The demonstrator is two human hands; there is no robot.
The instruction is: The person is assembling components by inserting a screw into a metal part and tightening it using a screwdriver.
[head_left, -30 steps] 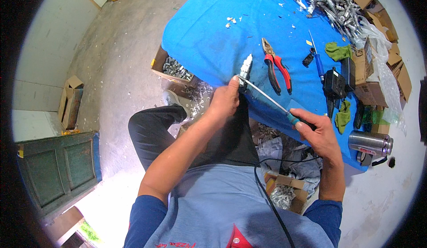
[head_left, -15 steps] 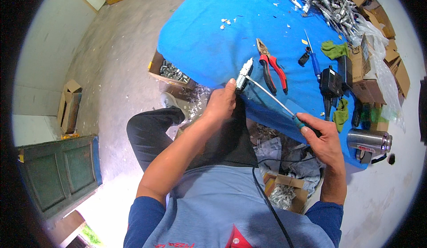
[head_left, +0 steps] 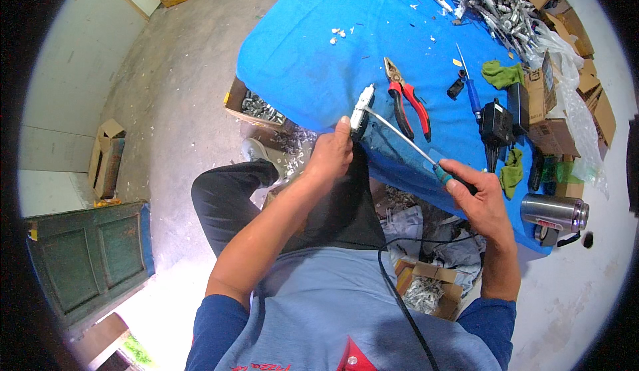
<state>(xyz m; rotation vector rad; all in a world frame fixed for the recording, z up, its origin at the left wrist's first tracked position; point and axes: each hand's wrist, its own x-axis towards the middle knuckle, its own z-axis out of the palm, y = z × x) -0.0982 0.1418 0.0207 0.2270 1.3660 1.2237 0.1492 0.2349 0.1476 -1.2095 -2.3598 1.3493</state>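
Note:
My left hand (head_left: 334, 151) is closed round the lower end of a narrow white plastic and metal part (head_left: 361, 108), holding it tilted at the near edge of the blue cloth. A screwdriver (head_left: 401, 134) with a teal and black handle is gripped in my right hand (head_left: 478, 198). Its long shaft slants up to the left, and the tip meets the side of the white part. Beyond them on the cloth lie pliers (head_left: 407, 98) with red and black handles, jaws pointing away from me.
The blue cloth (head_left: 299, 51) carries a heap of similar white parts (head_left: 489, 4), a blue screwdriver (head_left: 471, 91), a black adapter (head_left: 496, 123), green rags (head_left: 502, 74) and a steel flask (head_left: 554, 212). Boxes of metal pieces (head_left: 259, 108) and scraps (head_left: 426, 293) stand below. A black cable (head_left: 399, 291) crosses my front.
My right hand has shifted slightly left and up with the screwdriver, whose tip sits a little higher against the white part. My left hand keeps its hold, and the part is tilted slightly differently.

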